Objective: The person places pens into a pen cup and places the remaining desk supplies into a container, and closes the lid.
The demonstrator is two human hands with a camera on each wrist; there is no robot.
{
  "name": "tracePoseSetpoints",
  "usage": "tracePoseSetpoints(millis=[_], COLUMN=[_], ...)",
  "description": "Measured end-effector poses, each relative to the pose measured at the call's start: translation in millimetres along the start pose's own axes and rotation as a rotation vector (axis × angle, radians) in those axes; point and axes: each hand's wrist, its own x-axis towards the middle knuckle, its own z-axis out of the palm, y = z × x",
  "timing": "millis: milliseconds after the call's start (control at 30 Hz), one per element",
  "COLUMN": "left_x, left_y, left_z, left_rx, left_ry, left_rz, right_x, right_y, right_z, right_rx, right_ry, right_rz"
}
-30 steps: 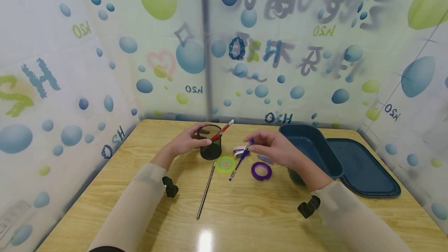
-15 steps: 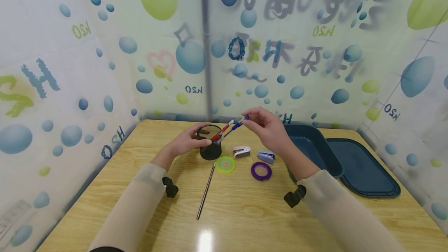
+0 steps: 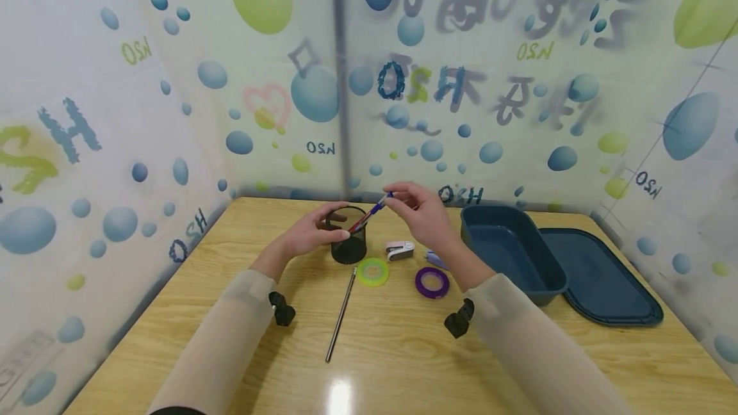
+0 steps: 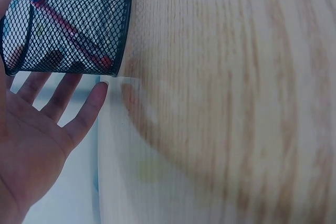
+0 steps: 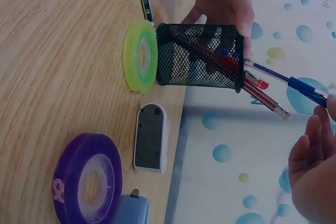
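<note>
A black mesh pen holder (image 3: 348, 247) stands upright on the table, holding a red pencil (image 5: 273, 107) and a red pen (image 5: 256, 80) that lean out of its mouth. My left hand (image 3: 308, 230) grips it from the left, thumb near the rim and fingers behind; in the left wrist view, that hand (image 4: 42, 135) has its lower fingers spread behind the mesh. The thumb and fingertips of my right hand (image 3: 423, 215) pinch a blue pen (image 3: 377, 205) by its upper end. The right wrist view has the blue pen (image 5: 283, 80) slanting, its lower end at the holder's mouth.
A striped dark pencil (image 3: 340, 319), yellow-green tape (image 3: 364, 279), purple tape (image 3: 420, 287), a white-and-grey stapler (image 3: 400, 250) and a lilac stapler (image 3: 436, 260), partly hidden, lie near the holder. A dark blue bin (image 3: 548, 274) and its lid (image 3: 611, 280) are at right.
My right hand has carried the blue pen up and left from above the tapes to the pen holder, tilting its lower end toward the mouth. My left hand has stayed on the holder.
</note>
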Motion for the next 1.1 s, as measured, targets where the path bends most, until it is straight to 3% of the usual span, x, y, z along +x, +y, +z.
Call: tracePoseSetpoints(millis=[267,733,1100], left_x=[-1.0,-0.9,1.2], left_y=[1.0,0.6,-1.3], left_z=[0.4,1.0,0.9], left_rx=[-0.004,-0.015,-0.004], left_ry=[-0.004,-0.013,-0.005], left_rz=[0.004,0.02,0.01], right_x=[-0.5,-15.2,-24.8], right_y=[1.7,13.2,25.0], right_z=[3.9,-7.7,-8.3], right_rx=[-0.032,-0.051,-0.112], right_ry=[-0.04,-0.089,-0.287], right_rz=[0.036,0.086,0.121])
